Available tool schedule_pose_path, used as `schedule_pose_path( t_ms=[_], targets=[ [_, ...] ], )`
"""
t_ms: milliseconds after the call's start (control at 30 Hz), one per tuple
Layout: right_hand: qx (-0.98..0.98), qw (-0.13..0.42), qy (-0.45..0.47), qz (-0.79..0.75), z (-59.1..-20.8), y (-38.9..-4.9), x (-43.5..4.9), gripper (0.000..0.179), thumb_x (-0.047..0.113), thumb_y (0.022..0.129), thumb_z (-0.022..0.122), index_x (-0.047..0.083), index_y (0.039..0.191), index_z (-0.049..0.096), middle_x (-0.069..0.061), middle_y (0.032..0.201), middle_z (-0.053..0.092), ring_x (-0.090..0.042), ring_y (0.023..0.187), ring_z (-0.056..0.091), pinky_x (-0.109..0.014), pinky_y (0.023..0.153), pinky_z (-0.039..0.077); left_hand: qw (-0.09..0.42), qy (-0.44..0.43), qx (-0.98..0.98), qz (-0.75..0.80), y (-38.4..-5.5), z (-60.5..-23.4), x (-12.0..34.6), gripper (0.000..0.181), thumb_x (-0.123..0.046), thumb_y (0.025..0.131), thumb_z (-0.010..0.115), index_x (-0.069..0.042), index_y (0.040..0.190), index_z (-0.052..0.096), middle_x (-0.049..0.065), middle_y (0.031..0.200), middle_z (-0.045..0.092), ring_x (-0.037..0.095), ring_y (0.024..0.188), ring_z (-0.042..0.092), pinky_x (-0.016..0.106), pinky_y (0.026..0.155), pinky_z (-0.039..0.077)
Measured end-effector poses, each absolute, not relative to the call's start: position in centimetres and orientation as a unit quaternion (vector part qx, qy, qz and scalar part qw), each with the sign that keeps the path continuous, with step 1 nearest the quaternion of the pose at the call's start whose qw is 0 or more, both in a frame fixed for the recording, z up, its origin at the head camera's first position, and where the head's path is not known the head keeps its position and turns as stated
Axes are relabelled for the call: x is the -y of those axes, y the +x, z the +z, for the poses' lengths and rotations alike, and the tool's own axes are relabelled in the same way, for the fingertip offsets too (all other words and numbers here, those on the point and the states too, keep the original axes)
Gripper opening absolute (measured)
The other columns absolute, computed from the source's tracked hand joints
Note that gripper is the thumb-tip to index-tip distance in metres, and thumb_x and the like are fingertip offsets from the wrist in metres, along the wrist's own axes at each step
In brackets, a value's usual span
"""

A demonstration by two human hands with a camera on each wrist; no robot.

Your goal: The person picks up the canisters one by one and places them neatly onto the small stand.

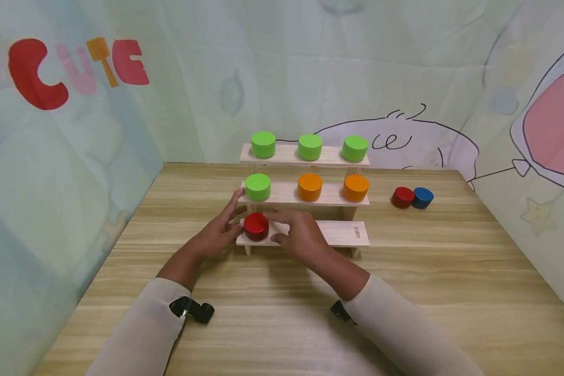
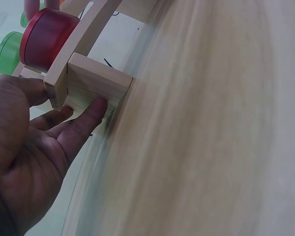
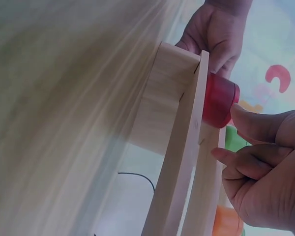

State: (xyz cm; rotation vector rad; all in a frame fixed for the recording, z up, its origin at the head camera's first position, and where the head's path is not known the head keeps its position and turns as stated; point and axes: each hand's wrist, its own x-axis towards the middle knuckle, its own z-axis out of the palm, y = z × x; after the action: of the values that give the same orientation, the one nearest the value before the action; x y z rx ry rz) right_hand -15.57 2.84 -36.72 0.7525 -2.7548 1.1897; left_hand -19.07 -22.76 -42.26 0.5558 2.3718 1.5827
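A red cylinder (image 1: 256,226) with a seam line near its top stands upright at the left end of the bottom step of a three-tier wooden rack (image 1: 340,233). My left hand (image 1: 211,237) grips that end of the rack; in the left wrist view its thumb (image 2: 32,89) lies at the step's edge and its fingers (image 2: 91,115) reach the side support. With one fingertip, my right hand (image 1: 303,235) touches the red cylinder's top rim. Another digit of it points toward the step, apart from the cylinder, as the right wrist view also shows.
On the middle tier are a green cylinder (image 1: 257,187) and two orange cylinders (image 1: 309,187). Three green cylinders (image 1: 309,147) line the top tier. Right of the rack, another red cylinder (image 1: 403,197) and a blue cylinder (image 1: 422,198) sit side by side on the table (image 1: 451,271). Printed cloth hangs behind.
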Motion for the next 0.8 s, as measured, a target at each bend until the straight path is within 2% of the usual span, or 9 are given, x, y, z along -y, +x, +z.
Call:
schedule_pose_path(
  t_ms=[200, 333, 567, 800],
  targets=[
    [0.889, 0.043, 0.240, 0.387, -36.5, -15.0, -4.1, 0.053, -0.005, 0.089, 0.086, 0.012, 0.138, 0.077, -0.013, 0.149, 0.070, -0.032, 0.140, 0.068, -0.047, 0.098, 0.065, 0.118, 0.189, -0.814, 0.536, -19.1, -42.4, 22.7, 0.096, -0.002, 0.113, 0.051, -0.053, 0.172, -0.005, 0.025, 0.182, 0.018, 0.059, 0.152, 0.046, 0.063, 0.107, 0.057],
    [0.887, 0.045, 0.237, 0.394, -36.1, -14.6, -5.0, 0.049, -0.005, 0.088, 0.087, 0.012, 0.134, 0.080, -0.011, 0.142, 0.076, -0.029, 0.136, 0.071, -0.048, 0.099, 0.066, 0.118, 0.184, -0.818, 0.533, -19.2, -42.4, 22.7, 0.096, -0.004, 0.113, 0.052, -0.055, 0.172, -0.005, 0.025, 0.182, 0.019, 0.059, 0.152, 0.047, 0.062, 0.107, 0.058],
    [0.888, 0.053, 0.206, 0.408, -35.3, -14.5, -7.2, 0.045, -0.002, 0.089, 0.088, 0.012, 0.131, 0.081, -0.007, 0.134, 0.080, -0.027, 0.125, 0.075, -0.039, 0.084, 0.067, 0.117, 0.182, -0.822, 0.527, -19.2, -42.4, 22.7, 0.096, -0.004, 0.114, 0.052, -0.056, 0.171, -0.005, 0.026, 0.181, 0.020, 0.058, 0.152, 0.047, 0.062, 0.108, 0.058],
    [0.889, 0.063, 0.185, 0.414, -34.8, -14.8, -9.7, 0.041, -0.002, 0.091, 0.085, 0.010, 0.130, 0.081, -0.010, 0.134, 0.079, -0.029, 0.120, 0.076, -0.046, 0.087, 0.065, 0.116, 0.183, -0.823, 0.526, -19.1, -42.5, 22.7, 0.096, -0.005, 0.114, 0.052, -0.056, 0.171, -0.006, 0.025, 0.182, 0.019, 0.059, 0.153, 0.046, 0.063, 0.107, 0.058]
  ],
)
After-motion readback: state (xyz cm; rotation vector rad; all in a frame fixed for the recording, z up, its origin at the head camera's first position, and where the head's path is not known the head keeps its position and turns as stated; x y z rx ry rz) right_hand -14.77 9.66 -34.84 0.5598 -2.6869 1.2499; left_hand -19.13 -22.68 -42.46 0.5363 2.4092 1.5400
